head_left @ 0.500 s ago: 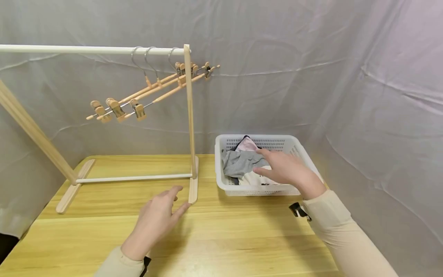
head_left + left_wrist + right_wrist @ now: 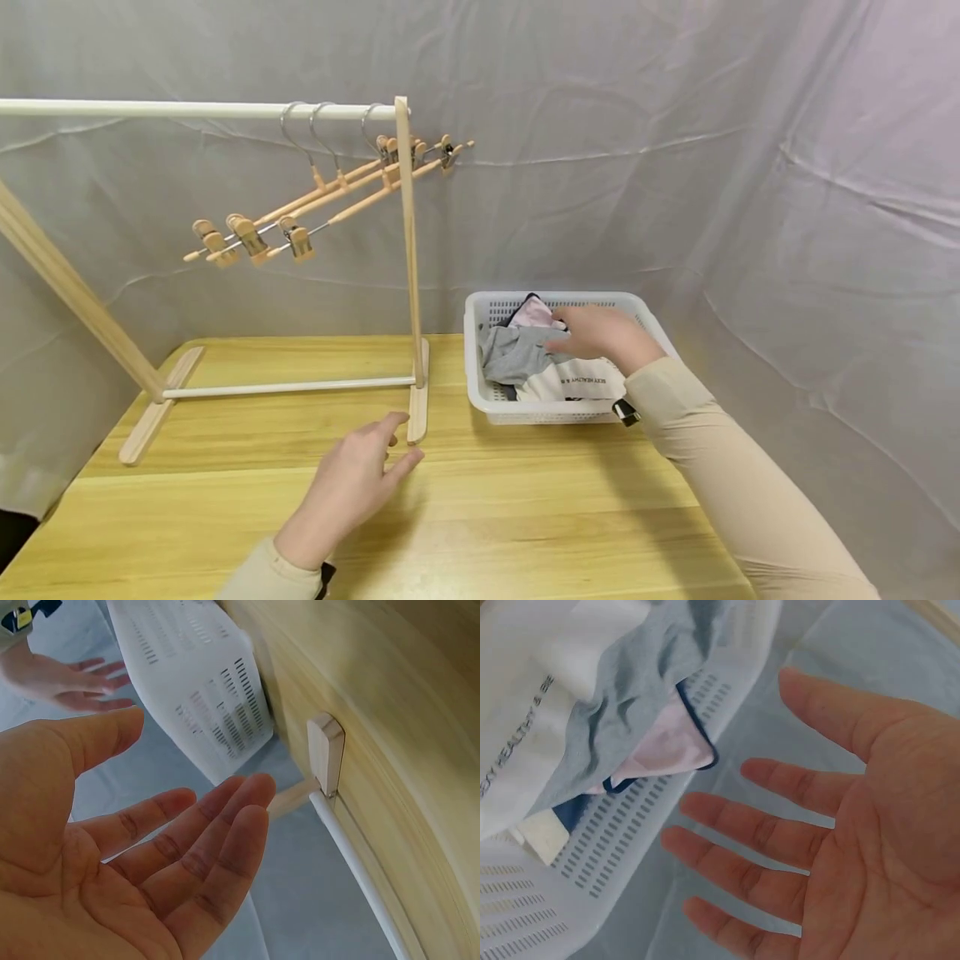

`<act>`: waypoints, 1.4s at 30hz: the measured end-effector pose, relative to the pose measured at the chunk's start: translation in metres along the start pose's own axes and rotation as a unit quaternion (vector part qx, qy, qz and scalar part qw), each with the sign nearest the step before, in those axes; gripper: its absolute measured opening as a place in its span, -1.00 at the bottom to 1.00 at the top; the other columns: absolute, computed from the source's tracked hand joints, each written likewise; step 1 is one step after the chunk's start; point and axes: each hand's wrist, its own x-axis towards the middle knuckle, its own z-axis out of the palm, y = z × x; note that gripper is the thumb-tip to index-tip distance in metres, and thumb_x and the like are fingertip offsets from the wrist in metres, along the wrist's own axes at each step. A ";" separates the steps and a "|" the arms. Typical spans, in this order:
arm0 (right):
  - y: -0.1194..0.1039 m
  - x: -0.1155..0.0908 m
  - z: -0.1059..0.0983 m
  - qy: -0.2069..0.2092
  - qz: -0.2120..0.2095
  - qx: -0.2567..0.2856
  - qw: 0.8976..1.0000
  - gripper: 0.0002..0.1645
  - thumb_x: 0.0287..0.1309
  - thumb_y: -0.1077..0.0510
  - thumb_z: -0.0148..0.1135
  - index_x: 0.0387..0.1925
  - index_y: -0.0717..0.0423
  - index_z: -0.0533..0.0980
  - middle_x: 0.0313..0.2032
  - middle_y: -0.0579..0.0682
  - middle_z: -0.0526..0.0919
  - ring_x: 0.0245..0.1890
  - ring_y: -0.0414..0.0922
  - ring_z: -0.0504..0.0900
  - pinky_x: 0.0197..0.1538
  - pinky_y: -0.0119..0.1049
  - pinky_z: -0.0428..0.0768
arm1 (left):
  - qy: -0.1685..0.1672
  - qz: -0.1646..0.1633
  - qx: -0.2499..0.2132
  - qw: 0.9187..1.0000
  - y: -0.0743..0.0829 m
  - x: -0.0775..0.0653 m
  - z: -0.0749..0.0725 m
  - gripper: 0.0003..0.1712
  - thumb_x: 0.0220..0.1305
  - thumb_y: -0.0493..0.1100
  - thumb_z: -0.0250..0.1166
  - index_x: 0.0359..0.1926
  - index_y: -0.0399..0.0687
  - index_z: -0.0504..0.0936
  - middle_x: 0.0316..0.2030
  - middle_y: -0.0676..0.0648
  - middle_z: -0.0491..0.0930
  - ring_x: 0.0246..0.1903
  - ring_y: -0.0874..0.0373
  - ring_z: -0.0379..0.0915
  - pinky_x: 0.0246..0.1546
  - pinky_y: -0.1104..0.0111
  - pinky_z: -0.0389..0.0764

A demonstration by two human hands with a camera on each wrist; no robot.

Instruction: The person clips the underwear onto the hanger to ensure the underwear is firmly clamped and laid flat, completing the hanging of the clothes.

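Note:
My right hand (image 2: 600, 333) hovers over the white plastic basket (image 2: 477, 367), its fingers spread and holding nothing in the right wrist view. Inside lie a grey cloth (image 2: 513, 354), a cream cloth with black lettering (image 2: 585, 382) and a pink cloth with dark edging (image 2: 534, 313), bunched together. Empty too, my left hand (image 2: 356, 475) is held above the table, palm showing and fingers relaxed in the left wrist view. It is nearest to the right foot of the wooden rack (image 2: 418, 417).
Several clip hangers (image 2: 330, 196) hang from the white top rod (image 2: 187, 108) of the rack, to the left of the basket. A lower white rod (image 2: 292, 387) joins the rack's feet. Grey curtain (image 2: 585, 192) closes off the back and right of the wooden table (image 2: 480, 517).
My right hand has moved slightly left and further back over the basket, uncovering more of the lettered cloth. My left hand has shifted a little to the right.

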 end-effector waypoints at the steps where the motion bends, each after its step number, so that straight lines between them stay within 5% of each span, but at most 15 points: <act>1: -0.001 0.002 0.000 -0.005 0.006 -0.002 1.000 -0.21 0.52 -0.24 0.18 0.53 0.13 0.37 0.49 0.22 0.50 0.47 0.28 0.49 0.48 0.28 0.43 | -0.001 0.000 -0.001 1.000 0.001 0.000 0.000 -0.42 0.36 0.03 0.51 0.28 -0.14 0.63 -0.10 -0.21 0.82 -0.24 -0.05 0.78 -0.34 0.12 0.77; 16: -0.012 0.036 0.008 -0.079 0.037 0.014 0.996 -0.18 0.55 -0.17 0.19 0.59 0.20 0.29 0.54 0.28 0.41 0.51 0.32 0.42 0.53 0.30 0.37 | -0.019 0.025 -0.045 0.999 0.010 0.001 0.015 -0.45 0.32 -0.02 0.55 0.23 -0.13 0.65 -0.17 -0.17 0.83 -0.29 0.02 0.76 -0.29 0.12 0.76; 24: -0.024 0.049 0.018 -0.097 0.043 -0.001 0.994 -0.39 0.44 -0.13 0.33 0.31 0.18 0.53 0.08 0.12 0.73 0.01 0.06 0.73 0.26 0.15 0.61 | -0.042 0.030 -0.060 0.997 0.010 -0.005 0.025 -0.45 0.33 0.00 0.53 0.24 -0.11 0.64 -0.23 -0.13 0.81 -0.38 0.12 0.71 -0.37 0.22 0.70; 32: -0.034 0.061 0.027 -0.104 0.043 -0.064 0.992 -0.24 0.36 -0.20 0.40 0.38 0.17 0.52 0.37 0.14 0.61 0.33 0.10 0.61 0.42 0.18 0.53 | -0.085 0.059 -0.079 0.992 0.011 -0.014 0.033 -0.47 0.36 0.00 0.51 0.22 -0.16 0.63 -0.22 -0.16 0.80 -0.39 0.10 0.71 -0.37 0.23 0.70; 42: -0.044 0.064 0.034 -0.099 0.035 -0.094 0.990 -0.62 0.23 -0.19 0.50 -0.17 -0.01 0.64 0.05 -0.02 0.76 0.15 -0.01 0.65 0.33 0.23 0.55 | -0.110 0.090 -0.075 0.987 0.012 -0.021 0.041 -0.50 0.37 -0.01 0.50 0.20 -0.18 0.65 -0.28 -0.06 0.78 -0.41 0.25 0.63 -0.38 0.35 0.63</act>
